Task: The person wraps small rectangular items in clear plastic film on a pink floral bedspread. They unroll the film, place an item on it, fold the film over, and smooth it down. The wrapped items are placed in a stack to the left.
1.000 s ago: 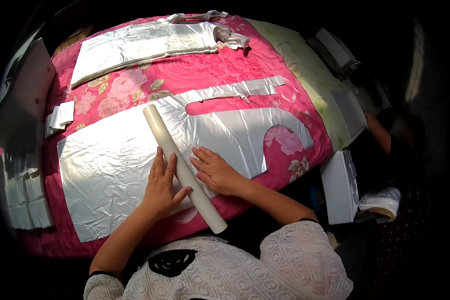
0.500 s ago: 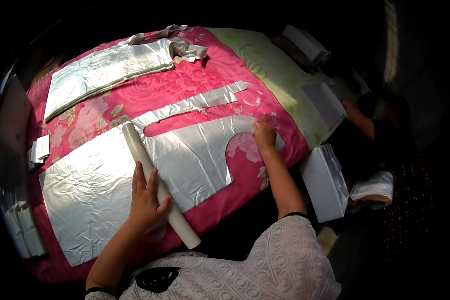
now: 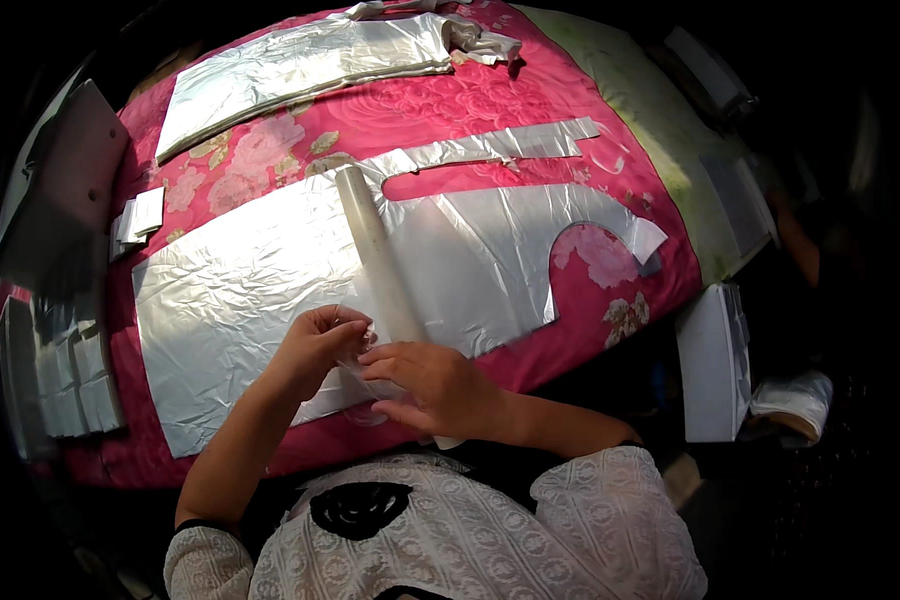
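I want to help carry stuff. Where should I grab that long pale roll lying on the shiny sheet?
Probably grip the roll around its bare far half, coming from above with fingers wrapping both sides. It is a thin round tube lying flat on the silver sheet, and the left hand and right hand cover its near end.

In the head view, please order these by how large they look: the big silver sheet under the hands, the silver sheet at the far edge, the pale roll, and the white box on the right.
1. Big silver sheet, clearly largest.
2. Far silver sheet.
3. Pale roll and white box: these look about alike, and the fisheye bending makes ranking them unsure.
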Demonstrator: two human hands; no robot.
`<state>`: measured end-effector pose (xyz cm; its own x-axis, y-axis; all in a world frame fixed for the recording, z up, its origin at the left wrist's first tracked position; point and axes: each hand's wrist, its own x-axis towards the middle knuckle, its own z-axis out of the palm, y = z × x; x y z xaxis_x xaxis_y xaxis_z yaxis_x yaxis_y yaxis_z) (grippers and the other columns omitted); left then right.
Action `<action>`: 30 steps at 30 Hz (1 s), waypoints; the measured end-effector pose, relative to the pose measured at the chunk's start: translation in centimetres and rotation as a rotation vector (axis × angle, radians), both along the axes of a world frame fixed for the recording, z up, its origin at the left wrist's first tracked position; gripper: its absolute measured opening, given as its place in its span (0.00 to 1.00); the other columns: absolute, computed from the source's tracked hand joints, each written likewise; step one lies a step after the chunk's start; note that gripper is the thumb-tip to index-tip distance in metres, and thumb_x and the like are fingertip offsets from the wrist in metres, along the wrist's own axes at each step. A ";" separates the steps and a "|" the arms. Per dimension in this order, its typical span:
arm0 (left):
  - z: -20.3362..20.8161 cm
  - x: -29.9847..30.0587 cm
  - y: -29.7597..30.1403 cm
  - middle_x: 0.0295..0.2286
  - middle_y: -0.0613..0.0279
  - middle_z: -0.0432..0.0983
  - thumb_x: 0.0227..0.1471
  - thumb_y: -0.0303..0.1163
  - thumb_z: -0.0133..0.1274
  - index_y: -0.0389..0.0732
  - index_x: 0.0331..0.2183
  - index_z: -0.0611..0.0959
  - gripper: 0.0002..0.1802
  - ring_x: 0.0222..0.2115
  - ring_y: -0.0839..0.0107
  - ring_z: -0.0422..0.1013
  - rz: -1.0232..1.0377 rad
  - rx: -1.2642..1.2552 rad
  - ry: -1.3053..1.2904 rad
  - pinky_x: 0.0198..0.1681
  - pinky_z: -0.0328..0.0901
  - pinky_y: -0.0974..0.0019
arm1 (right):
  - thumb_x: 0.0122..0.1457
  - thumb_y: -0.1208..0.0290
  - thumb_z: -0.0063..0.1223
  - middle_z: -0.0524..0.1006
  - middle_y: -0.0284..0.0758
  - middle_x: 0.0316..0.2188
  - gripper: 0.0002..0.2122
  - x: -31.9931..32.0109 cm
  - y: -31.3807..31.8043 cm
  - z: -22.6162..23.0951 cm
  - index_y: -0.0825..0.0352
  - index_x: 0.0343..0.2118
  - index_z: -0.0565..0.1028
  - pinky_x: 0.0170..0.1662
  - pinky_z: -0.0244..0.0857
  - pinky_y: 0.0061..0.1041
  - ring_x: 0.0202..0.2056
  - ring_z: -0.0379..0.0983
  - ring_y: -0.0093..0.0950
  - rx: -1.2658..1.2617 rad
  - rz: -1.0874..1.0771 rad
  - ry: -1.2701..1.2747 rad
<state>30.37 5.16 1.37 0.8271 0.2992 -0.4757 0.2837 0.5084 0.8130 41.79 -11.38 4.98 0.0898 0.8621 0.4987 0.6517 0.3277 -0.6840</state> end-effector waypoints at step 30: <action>-3.7 2.7 -4.1 0.57 0.37 0.47 0.50 0.34 0.39 0.25 0.56 0.54 0.35 0.60 0.47 0.43 -0.182 1.526 -0.041 0.62 0.37 0.52 | 0.44 0.47 0.59 0.75 0.45 0.19 0.25 0.6 -7.4 -0.8 0.71 0.24 0.74 0.29 0.68 0.35 0.24 0.74 0.41 -1.046 -0.248 0.094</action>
